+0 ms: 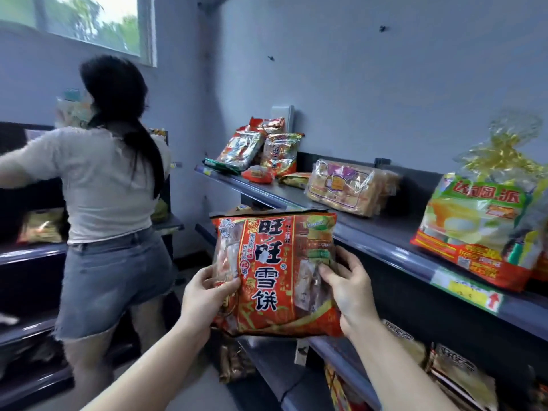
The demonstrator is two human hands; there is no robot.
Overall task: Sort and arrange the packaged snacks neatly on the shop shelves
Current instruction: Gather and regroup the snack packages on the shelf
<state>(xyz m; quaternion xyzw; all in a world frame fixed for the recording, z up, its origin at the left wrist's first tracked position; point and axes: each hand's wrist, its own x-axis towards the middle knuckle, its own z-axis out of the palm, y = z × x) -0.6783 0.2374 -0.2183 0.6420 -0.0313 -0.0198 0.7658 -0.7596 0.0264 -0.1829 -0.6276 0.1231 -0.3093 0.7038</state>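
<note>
Bottom right, the packets on the lower shelves are too blurry to read. The big red snack bag sits mid-frame, held upright in the air just in front of the top shelf, with the left hand and right hand each clamped on a lower side. The room has a grey-blue wall and a window upper left. That shelf holds a clear cake pack, a green-and-red bag at the right edge and a heap of red packets at the far end, and another person stands at left, back turned.
</note>
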